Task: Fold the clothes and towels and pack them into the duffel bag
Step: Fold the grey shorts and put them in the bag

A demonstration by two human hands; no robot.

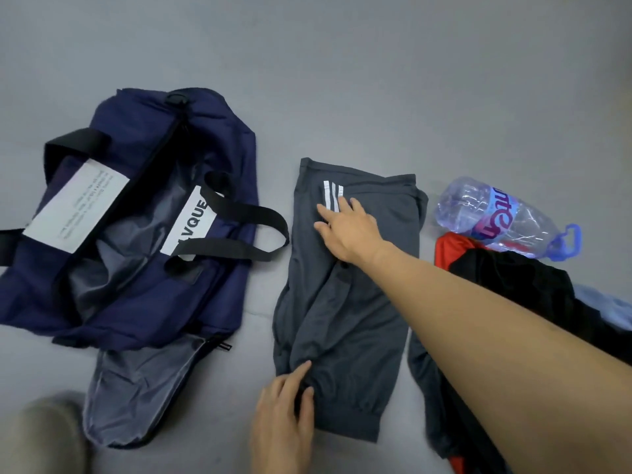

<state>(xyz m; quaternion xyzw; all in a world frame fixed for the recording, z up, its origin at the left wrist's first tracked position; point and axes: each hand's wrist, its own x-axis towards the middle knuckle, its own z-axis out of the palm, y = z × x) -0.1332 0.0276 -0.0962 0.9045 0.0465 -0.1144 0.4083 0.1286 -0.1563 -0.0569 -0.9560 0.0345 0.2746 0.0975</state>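
Grey garment (342, 336) laid beside duffel bag (143, 295)
12 o'clock end pressed by flat-fingered right hand (345, 230); 7 o'clock corner pinched by left hand (284, 415)

Domestic setting indicated, likely a bedroom or living room; the exact room cannot be told. Everything is laid on a soft grey padded surface (342, 80), seamed like a mattress or sofa cushion. Personal belongings are spread across it: navy duffel bag (212, 148), grey sports garment (342, 319), loose dark garments (513, 278), crumpled plastic water bottle (496, 213).
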